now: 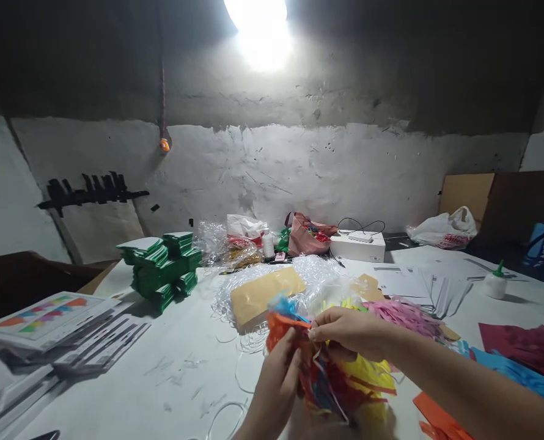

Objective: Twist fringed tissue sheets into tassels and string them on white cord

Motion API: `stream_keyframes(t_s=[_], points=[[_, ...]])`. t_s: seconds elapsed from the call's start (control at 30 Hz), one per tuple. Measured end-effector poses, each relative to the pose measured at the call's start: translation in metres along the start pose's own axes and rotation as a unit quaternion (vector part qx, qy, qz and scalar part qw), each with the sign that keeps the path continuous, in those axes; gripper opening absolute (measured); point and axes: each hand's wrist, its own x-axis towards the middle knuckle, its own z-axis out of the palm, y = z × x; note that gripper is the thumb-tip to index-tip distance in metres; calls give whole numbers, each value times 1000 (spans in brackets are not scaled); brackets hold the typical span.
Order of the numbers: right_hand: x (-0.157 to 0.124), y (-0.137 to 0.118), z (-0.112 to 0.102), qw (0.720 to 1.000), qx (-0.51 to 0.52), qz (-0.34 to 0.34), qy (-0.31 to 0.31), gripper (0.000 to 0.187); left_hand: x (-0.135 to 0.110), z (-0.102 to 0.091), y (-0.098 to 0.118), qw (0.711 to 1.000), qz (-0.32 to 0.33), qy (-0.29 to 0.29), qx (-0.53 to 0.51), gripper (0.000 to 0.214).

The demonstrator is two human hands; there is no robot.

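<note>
Both of my hands are over the front middle of the table, working on a bunch of fringed tissue-paper tassels (315,373) in orange, blue, red and yellow. My left hand (276,370) is closed around the orange part from below. My right hand (349,330) pinches the bunch near its top, thumb and fingers together. A thin white string (329,391) hangs down through the tassels. Part of the bunch is hidden behind my fingers. Just behind it lies a brown paper envelope (265,293) on a tangle of white string (249,339).
At left stand stacked green bundles (162,266) and printed white packs (102,348). Pink fringed paper (407,315), blue paper strips (519,373), dark red paper (524,345) and orange paper (439,415) lie right. A green-tipped glue bottle (496,285) stands behind them.
</note>
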Motion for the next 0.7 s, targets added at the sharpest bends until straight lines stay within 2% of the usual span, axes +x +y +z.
stream_keyframes(t_s=[0.1, 0.17, 0.27, 0.37, 0.5, 0.63, 0.7], points=[[-10, -11, -7, 999, -48, -7, 22, 20, 5, -2, 5, 1000, -1, 22, -6, 38], [-15, -17, -13, 997, -63, -19, 40, 16, 4, 0, 8, 999, 24, 24, 7, 25], [-18, -22, -16, 998, -48, -17, 38, 19, 0, 10, 12, 994, 106, 16, 35, 15], [-18, -24, -14, 999, -7, -21, 29, 20, 0, 21, 17, 981, 177, 1, 76, 20], [-22, -24, -11, 999, 29, -29, 1, 25, 4, 30, 19, 974, 183, -14, 135, 28], [-25, -23, -12, 998, 44, -40, -17, 33, 6, 32, 20, 964, 193, -38, 181, 23], [-26, -23, -12, 998, 44, -47, -20, 33, 6, 32, 23, 949, 197, -52, 241, 21]])
